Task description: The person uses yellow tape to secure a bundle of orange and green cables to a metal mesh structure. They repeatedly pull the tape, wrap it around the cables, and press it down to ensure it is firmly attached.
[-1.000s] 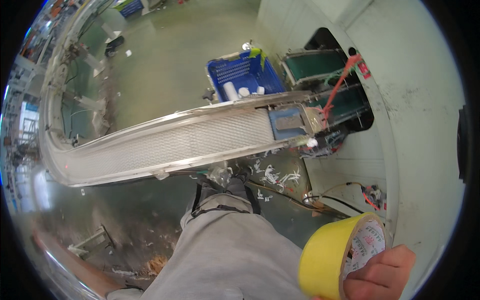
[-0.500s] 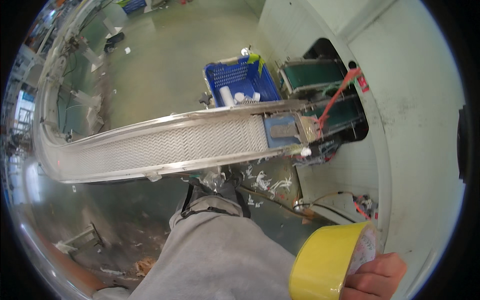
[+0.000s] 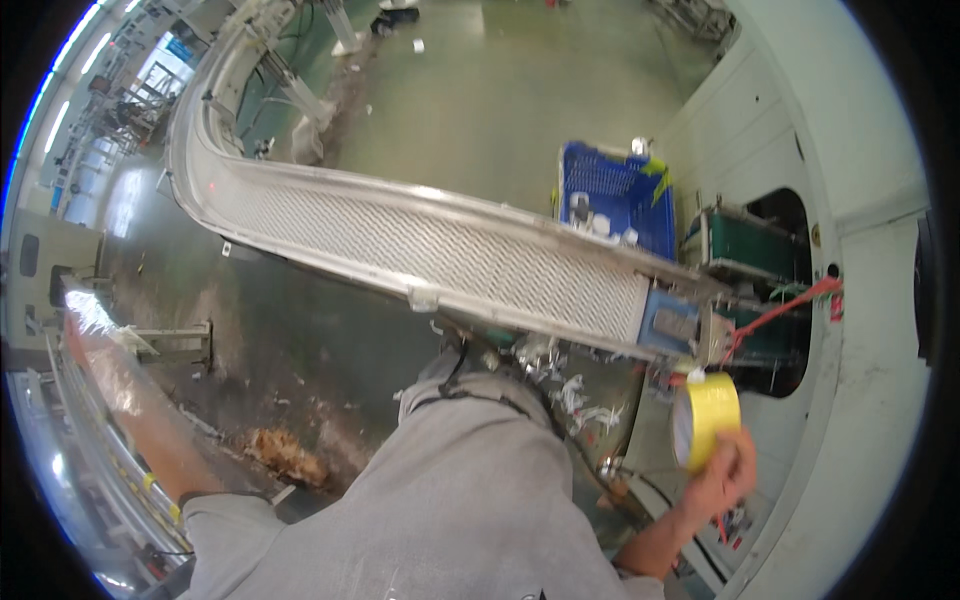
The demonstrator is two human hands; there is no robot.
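Note:
My right hand (image 3: 728,472) is closed on a roll of yellow tape (image 3: 715,415), gripping its lower rim. The roll stands on edge beside the machine wall, near the end of a conveyor (image 3: 440,245), with its open core facing left. My left arm (image 3: 150,430) stretches out to the far left. Shiny clear plastic film (image 3: 95,315) covers its outer end, and the fingers there cannot be made out.
The conveyor has a textured pale belt and curves away at the left. Behind it stands a blue basket (image 3: 650,218) with white pieces inside. A red ribbon (image 3: 785,312) hangs by the green belts (image 3: 750,245) in the machine opening. White scraps (image 3: 590,405) litter the floor.
The tape roll and my right hand have moved up and away from me, toward the conveyor's end. More of my left arm shows. The view has turned, shifting the conveyor and basket rightward.

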